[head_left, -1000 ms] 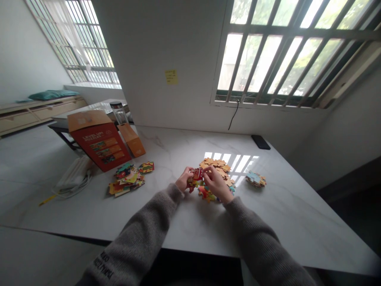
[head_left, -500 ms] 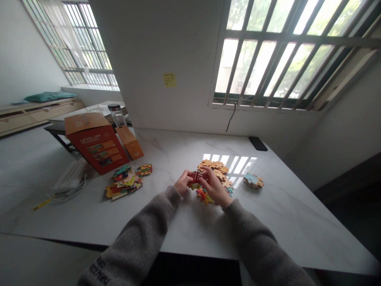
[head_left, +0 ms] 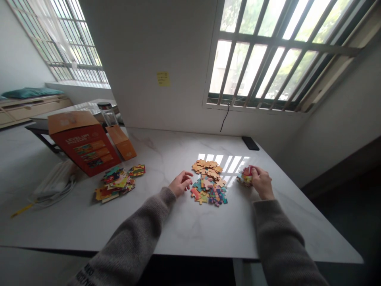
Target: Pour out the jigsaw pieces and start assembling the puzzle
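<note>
A loose heap of colourful puzzle pieces (head_left: 210,186) lies in the middle of the white marble table (head_left: 166,222), some face down and orange. My left hand (head_left: 180,183) rests beside the heap's left edge, fingers loosely curled and empty. My right hand (head_left: 262,182) is out to the right, fingers closed on a red puzzle piece (head_left: 248,171) held at a small pile of pieces (head_left: 243,179).
A third pile of pieces (head_left: 117,183) lies at the left, in front of an open orange puzzle box (head_left: 83,143) with its flap (head_left: 122,142) down. White cables (head_left: 55,183) lie at the far left. A black phone (head_left: 250,143) sits near the wall. A clear jar (head_left: 106,112) stands behind the box.
My right hand has left the middle heap and carried a red piece right to the small pile. My left hand let go and now rests beside the heap.
</note>
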### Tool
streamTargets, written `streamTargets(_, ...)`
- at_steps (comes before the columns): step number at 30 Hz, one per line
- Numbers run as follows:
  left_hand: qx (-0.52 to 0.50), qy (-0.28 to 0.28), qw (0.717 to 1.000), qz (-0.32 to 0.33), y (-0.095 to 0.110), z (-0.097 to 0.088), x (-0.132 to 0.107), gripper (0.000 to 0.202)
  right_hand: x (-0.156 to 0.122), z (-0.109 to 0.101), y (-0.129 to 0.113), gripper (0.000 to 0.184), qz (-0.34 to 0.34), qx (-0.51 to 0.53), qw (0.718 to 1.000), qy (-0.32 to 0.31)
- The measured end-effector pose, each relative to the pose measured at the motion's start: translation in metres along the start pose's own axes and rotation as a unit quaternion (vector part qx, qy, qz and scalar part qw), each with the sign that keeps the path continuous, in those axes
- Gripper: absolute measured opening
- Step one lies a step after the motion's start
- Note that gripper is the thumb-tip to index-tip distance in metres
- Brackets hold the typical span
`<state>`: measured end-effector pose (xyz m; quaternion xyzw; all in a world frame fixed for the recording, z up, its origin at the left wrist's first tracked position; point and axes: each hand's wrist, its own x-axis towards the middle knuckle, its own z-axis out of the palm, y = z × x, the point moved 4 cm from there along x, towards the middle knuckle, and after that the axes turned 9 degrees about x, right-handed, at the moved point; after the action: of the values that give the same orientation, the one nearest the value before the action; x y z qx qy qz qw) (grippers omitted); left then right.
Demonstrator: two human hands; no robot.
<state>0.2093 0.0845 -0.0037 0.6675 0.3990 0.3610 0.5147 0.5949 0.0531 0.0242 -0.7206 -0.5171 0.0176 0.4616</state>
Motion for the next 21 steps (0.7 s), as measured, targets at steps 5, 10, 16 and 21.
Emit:
streamTargets(5,0.007,0.007,1.000,-0.005,-0.001,-0.002,0.001,0.033,0.004,0.002,0.008,0.041,0.003,-0.071,0.997,-0.029)
streamTargets(10,0.010,0.007,1.000,-0.002,-0.002,-0.004,0.002,0.031,0.001,0.007,0.005,0.037,0.002,-0.133,0.990,-0.042)
streamTargets(16,0.017,0.031,0.999,0.016,-0.004,-0.008,0.003,0.027,-0.005,-0.005,-0.020,0.033,-0.056,-0.112,0.991,0.050)
streamTargets(21,0.031,0.088,0.995,0.017,-0.003,-0.015,0.004,0.021,-0.035,0.043,-0.103,0.030,-0.232,-0.037,0.964,-0.121)
